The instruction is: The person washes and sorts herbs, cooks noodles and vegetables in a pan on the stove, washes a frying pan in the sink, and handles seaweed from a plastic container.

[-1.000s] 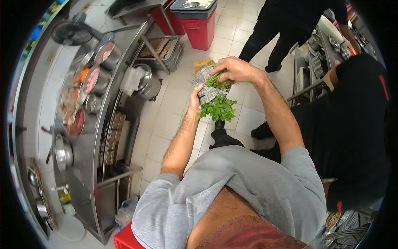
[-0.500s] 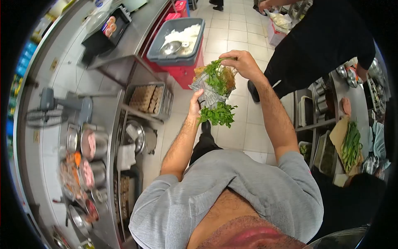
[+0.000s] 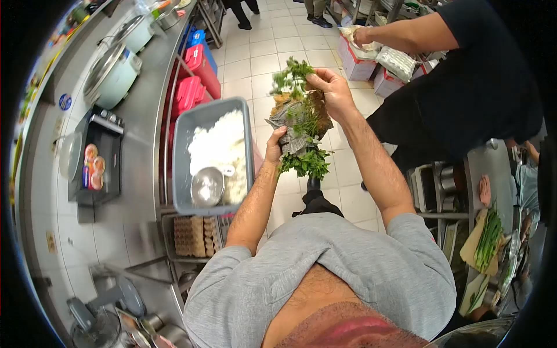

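My left hand is wrapped round a bunch of leafy green herbs, which look like parsley, in a crumpled grey wrapper. Leaves stick out at the near end, and brownish matter, perhaps roots or stems, shows at the far end. With thumb and fingers closed, my right hand pinches a herb sprig just beyond the bunch. The sprig's leaves hang to the left of my fingertips and are slightly blurred. My left fingers are mostly hidden under the wrapper.
On my left stands a grey tub of white food with a metal bowl inside. Egg trays sit below a steel counter. To my right, a person in black reaches toward boxes. Tiled floor stretches ahead.
I have moved forward along the aisle, so the grey tub is now beside my left arm. The sprig in my right hand has swung up to the far side of the bunch.
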`<move>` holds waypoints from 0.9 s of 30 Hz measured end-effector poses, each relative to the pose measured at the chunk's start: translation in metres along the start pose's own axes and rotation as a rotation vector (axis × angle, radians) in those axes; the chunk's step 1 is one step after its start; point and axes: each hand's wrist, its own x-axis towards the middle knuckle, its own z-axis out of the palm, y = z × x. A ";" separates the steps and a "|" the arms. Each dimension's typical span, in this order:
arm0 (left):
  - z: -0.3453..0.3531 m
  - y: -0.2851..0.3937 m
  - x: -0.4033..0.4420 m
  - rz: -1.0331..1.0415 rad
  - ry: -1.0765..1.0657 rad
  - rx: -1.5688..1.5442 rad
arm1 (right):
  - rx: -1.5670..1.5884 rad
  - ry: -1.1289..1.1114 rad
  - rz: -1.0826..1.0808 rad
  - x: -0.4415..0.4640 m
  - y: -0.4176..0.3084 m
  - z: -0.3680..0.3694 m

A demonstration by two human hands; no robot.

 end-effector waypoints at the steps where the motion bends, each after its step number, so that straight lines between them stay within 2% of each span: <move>1: -0.015 0.007 0.039 -0.026 -0.026 0.002 | 0.154 0.047 0.078 0.033 0.010 -0.006; 2: -0.027 0.011 0.076 -0.052 -0.052 0.003 | 0.281 0.081 0.145 0.071 0.017 -0.012; 3: -0.033 0.013 0.107 -0.056 -0.043 -0.002 | 0.281 0.083 0.155 0.105 0.025 -0.021; 5: -0.036 0.031 0.176 0.000 -0.025 -0.051 | 0.412 0.105 0.190 0.183 0.036 -0.034; 7: -0.035 0.053 0.233 -0.023 0.001 -0.032 | 0.353 0.015 0.203 0.257 0.039 -0.040; 10: -0.041 0.089 0.323 0.000 0.015 -0.051 | 0.221 0.068 0.230 0.360 0.049 -0.042; 17: -0.136 0.173 0.586 -0.014 -0.012 -0.038 | 0.265 0.052 0.247 0.635 0.107 -0.047; 19: -0.156 0.205 0.667 -0.034 0.046 -0.043 | 0.046 0.030 0.159 0.715 0.114 -0.043; 24: -0.144 0.302 0.844 -0.078 -0.006 -0.057 | 0.031 0.044 0.133 0.918 0.129 -0.048; 27: -0.158 0.346 0.957 -0.090 0.007 -0.028 | -0.085 0.059 0.109 1.039 0.127 -0.058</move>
